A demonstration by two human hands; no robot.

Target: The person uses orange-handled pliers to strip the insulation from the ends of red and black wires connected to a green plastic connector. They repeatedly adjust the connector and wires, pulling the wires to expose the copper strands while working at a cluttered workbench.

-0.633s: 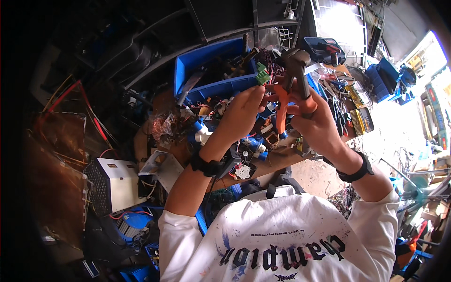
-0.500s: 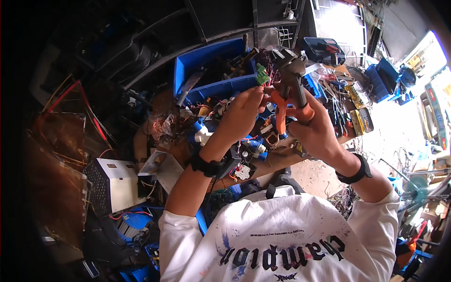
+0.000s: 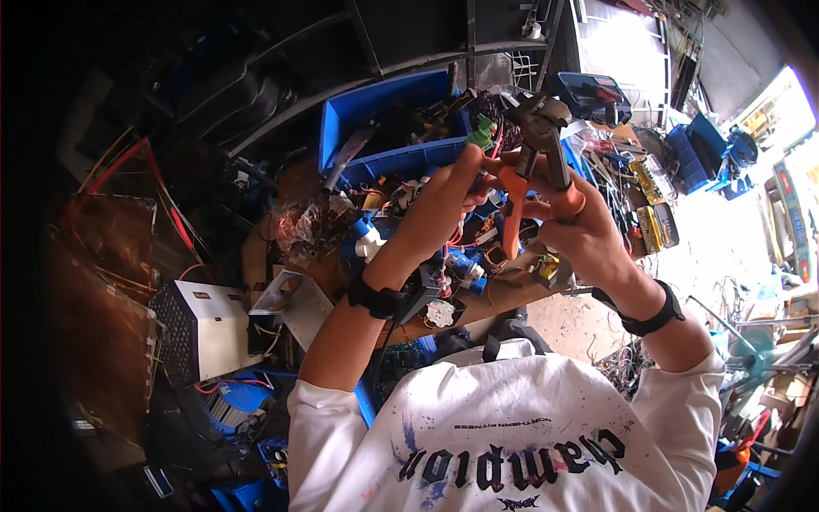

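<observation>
My left hand (image 3: pixel 440 205) is closed, its thumb and fingers pinching a green connector block (image 3: pixel 483 131) with red wires running from it. Close beside it, my right hand (image 3: pixel 590 241) grips pliers (image 3: pixel 544 126) by their orange handles. The dark jaws point up and away from me, and the handles are spread apart. The jaws stand to the right of the green connector and do not touch it. My fingers hide part of the wires. Below both hands, blue-and-white plugs (image 3: pixel 465 266) and loose wires lie on the wooden bench (image 3: pixel 512 290).
A blue bin (image 3: pixel 384 158) of metal tools and parts stands at the back of the bench. To the right are a dark open case (image 3: pixel 595 96) and yellow bit sets (image 3: pixel 655 226). A white perforated metal box (image 3: pixel 213 328) sits at the left.
My right hand and the pliers have shifted slightly right, away from my left hand. The green connector has tilted in my left fingers, and my left thumb now points up against it.
</observation>
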